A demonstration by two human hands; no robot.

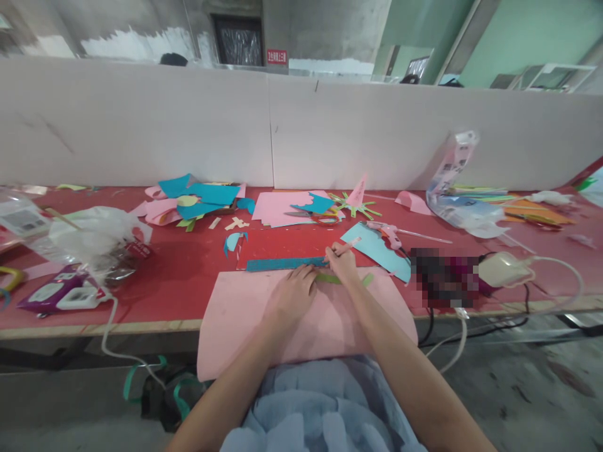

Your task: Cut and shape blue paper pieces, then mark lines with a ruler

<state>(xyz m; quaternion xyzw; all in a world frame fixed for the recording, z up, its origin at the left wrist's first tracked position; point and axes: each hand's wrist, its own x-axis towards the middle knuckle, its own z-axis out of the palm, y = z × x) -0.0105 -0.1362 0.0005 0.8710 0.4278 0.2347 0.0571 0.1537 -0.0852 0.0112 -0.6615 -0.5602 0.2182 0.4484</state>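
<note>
My right hand (343,262) is closed round a slim, pale pen (354,241), its tip low by the right end of a long dark-blue strip (271,264). My left hand (298,287) lies flat, fingers stretched out, with its fingertips at the strip's near edge. Beneath both forearms spreads a large pink sheet (240,314), which hangs over the table's front edge. A narrow green strip (330,278) rests on the sheet, partly covered by my right hand. Whether the blue strip is a ruler or cut paper I cannot tell.
Orange-handled scissors (325,218) lie on pink sheets (273,206) behind my hands. To the right are a pink glue gun (389,233), light-blue paper (377,248) and a white plug with cables (504,270). A purple-and-white power strip (66,292) and plastic bags (89,235) occupy the left.
</note>
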